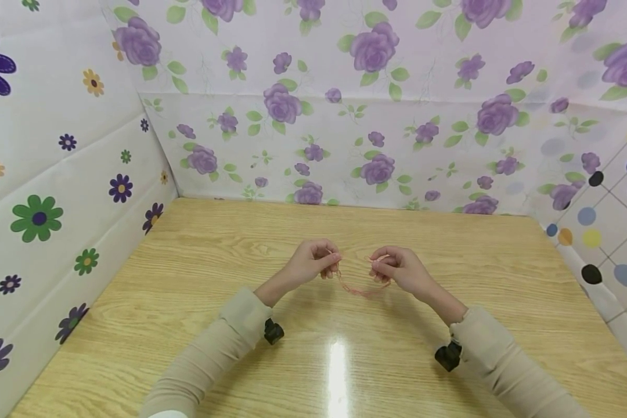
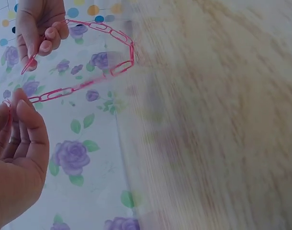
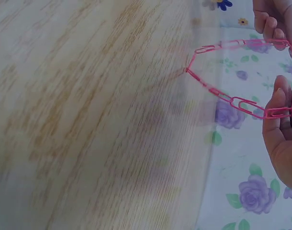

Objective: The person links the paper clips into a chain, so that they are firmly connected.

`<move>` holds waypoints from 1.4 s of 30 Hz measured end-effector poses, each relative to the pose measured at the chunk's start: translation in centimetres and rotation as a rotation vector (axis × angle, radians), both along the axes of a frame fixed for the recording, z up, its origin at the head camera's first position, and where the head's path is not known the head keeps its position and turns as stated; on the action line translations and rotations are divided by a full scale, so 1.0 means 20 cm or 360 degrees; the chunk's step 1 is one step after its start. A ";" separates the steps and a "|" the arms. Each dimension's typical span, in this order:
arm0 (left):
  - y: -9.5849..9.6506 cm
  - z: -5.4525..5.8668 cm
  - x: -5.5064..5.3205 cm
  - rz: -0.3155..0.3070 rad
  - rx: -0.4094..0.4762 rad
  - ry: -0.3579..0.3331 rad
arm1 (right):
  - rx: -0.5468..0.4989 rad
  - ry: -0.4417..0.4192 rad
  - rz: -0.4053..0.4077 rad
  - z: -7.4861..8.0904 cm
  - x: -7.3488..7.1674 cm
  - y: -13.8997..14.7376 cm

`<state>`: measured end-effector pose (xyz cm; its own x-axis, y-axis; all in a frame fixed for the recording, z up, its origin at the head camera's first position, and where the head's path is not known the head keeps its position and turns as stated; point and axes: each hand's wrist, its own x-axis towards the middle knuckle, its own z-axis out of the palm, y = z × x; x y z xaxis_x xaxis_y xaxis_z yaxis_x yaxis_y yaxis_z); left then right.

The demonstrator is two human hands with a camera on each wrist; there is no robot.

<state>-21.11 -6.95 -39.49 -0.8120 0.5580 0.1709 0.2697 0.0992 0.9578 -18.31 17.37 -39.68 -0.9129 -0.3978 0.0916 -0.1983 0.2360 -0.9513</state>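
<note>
A chain of linked pink paper clips (image 1: 363, 292) hangs in a loose curve between my two hands, a little above the table. My left hand (image 1: 316, 259) pinches one end between thumb and fingers. The other end is pinched by my right hand (image 1: 397, 268), with the tip of a clip sticking out past the fingers. Several links of the paper clip chain (image 2: 119, 36) show in the left wrist view. From the right wrist, the chain (image 3: 244, 104) runs out of the right hand (image 3: 282, 136). The two ends are apart.
The wood-grain table (image 1: 214, 360) spreads under both hands and reflects a bright light strip near its front. Flowered cloth (image 1: 303, 104) stands behind it, with more patterned cloth at the left and right sides. A small black camera sits on each wrist.
</note>
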 end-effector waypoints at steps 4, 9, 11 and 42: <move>0.01 0.02 0.02 -0.0029 -0.0001 -0.0049 | 0.0021 0.0033 -0.0036 0.00 0.00 0.00; 0.01 0.04 0.04 -0.0044 0.0031 -0.0128 | 0.0038 0.0069 -0.0043 0.00 0.01 -0.01; 0.01 0.03 0.03 -0.0042 0.0058 -0.0166 | 0.0050 0.0106 -0.0049 0.01 0.02 -0.02; 0.06 0.05 0.04 -0.0101 0.0228 -0.0399 | 0.0135 0.0682 -0.0168 0.15 0.12 -0.17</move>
<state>-20.35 -5.85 -38.53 -0.8030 0.5938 0.0503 0.0245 -0.0515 0.9984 -15.82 13.94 -36.63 -0.8357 -0.3271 0.4411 -0.5407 0.3496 -0.7651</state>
